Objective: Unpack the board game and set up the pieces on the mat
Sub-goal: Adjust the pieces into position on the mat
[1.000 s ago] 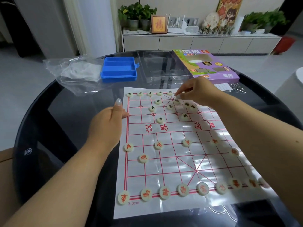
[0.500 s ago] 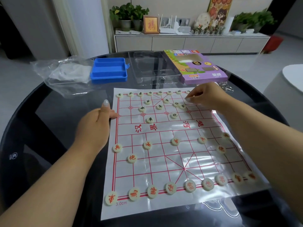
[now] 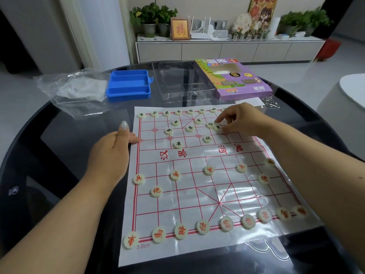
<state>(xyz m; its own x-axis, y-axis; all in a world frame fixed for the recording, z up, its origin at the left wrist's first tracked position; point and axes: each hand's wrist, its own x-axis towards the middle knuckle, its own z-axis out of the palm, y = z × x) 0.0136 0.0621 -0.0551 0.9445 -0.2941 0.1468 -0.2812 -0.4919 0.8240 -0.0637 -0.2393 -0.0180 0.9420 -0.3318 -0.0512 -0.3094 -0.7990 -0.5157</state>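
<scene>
- Two bare hands are at work over the mat, a white plastic sheet with a red grid that lies flat on the dark glass table.
- Our left hand rests at the mat's left edge, thumb raised, fingertips touching the sheet's border; it holds nothing and lies relaxed.
- Our right hand reaches over the far right part of the grid, fingers curled downward, the fingertips at a black-lettered piece; we cannot tell whether it is pinched or only touched.
- Just beside that piece sits another black-lettered disc, the two nearly touching.
- More black-lettered pieces run along the far row, and several lie scattered off their points in the rows behind it.
- The red-lettered pieces stand in order on the near side: a back row along the near edge, two cannons and a line of soldiers.
- Beyond the mat, the purple game box lies flat, a clear plastic insert beside it, then a blue tray and a crumpled clear bag.
- A small set of keys lies near the box.
</scene>
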